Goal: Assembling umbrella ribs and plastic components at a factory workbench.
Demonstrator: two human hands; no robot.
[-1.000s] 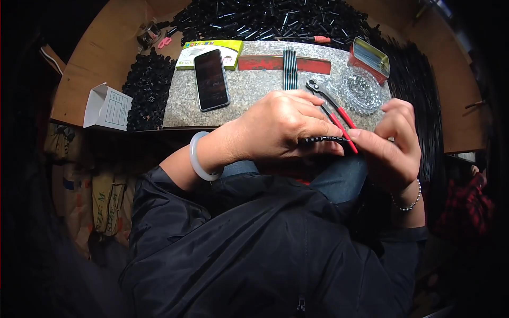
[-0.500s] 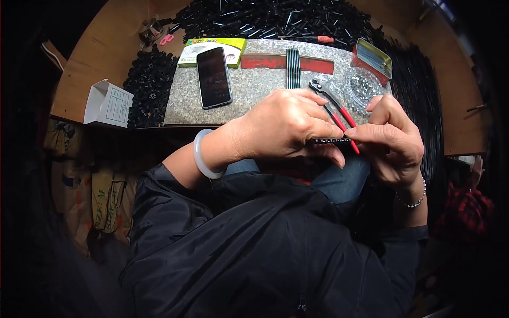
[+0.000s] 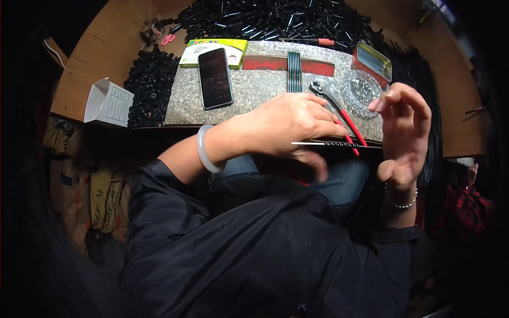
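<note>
Near the table's front edge, my left hand [image 3: 297, 123] stretches to the right, its fingers extended and its blurred thumb apart below them. In the gap between thumb and fingers lies a thin pale rod [image 3: 307, 143], with a row of small black bead-like parts [image 3: 342, 144] on its right part. What supports the rod cannot be made out. My right hand [image 3: 405, 132] is raised off to the right, palm showing, fingers loosely curled and apart from the thumb, with nothing in it. Beyond the left fingertips lie red-handled pliers [image 3: 339, 108], partly hidden by that hand.
On the stone slab [image 3: 254, 98] lie a phone [image 3: 215, 78], a green-and-white box [image 3: 238, 47], dark thin strips [image 3: 294, 66] and a clear round dish [image 3: 362, 93]. A tin [image 3: 373, 62] stands at right. Heaps of black parts [image 3: 265, 18] surround the slab. A white carton [image 3: 108, 103] stands left.
My right hand has let go of the black beaded piece and moved up and right, opening. My left hand has drawn slightly left with its thumb apart, and the pale rod now shows.
</note>
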